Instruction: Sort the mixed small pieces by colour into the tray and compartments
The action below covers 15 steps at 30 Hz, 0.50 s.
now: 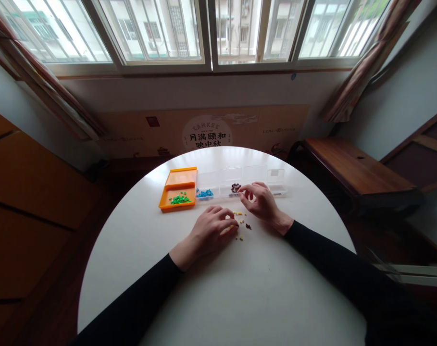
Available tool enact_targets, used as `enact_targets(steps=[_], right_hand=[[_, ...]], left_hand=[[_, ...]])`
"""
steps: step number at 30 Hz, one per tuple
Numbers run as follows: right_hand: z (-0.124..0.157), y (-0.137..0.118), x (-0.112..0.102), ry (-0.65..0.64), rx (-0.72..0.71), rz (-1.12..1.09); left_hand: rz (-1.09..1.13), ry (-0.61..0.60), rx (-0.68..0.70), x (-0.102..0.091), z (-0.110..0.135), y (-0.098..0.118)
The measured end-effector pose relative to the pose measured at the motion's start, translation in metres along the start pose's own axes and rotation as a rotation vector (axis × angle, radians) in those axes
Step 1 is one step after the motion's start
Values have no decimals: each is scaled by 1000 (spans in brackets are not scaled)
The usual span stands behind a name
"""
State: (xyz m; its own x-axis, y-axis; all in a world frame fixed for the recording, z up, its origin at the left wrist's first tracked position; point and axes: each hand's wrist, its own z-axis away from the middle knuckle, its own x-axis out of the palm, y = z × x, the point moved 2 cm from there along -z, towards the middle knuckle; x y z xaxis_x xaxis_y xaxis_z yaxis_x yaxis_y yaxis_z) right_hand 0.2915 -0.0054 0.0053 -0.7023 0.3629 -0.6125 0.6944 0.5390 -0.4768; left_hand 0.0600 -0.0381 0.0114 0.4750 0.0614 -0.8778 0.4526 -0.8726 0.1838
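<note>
My left hand [215, 225] is over the middle of the white table, thumb and fingers curled into a pinch. A tiny dark piece seems to show at its fingertips, too small to name. My right hand [260, 201] reaches the front edge of a clear plastic box, its fingertips pinched beside a heap of small dark brown pieces [235, 188]. Whatever those fingers hold is too small to make out. Between my hands lie loose yellow pieces [239, 214] and a small brown cluster [248, 226].
Left of the clear box [223, 193], which also holds blue pieces [205, 193], stands an open orange case [164, 205] with green pieces [180, 199]. Everything sits on a round white table [218, 298]. A wooden bench [358, 163] is to the right, below the windows.
</note>
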Motion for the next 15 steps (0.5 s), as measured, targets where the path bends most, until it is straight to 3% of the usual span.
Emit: enact_targets(steps=[9,15], right_hand=[[0,-2,-1,-2,-6,-4],[-1,-2,-2,-9,-5,-11]], left_hand=[[107,-64,-22,-4,-3,4],[136,-42,-26,-3,-3,2]])
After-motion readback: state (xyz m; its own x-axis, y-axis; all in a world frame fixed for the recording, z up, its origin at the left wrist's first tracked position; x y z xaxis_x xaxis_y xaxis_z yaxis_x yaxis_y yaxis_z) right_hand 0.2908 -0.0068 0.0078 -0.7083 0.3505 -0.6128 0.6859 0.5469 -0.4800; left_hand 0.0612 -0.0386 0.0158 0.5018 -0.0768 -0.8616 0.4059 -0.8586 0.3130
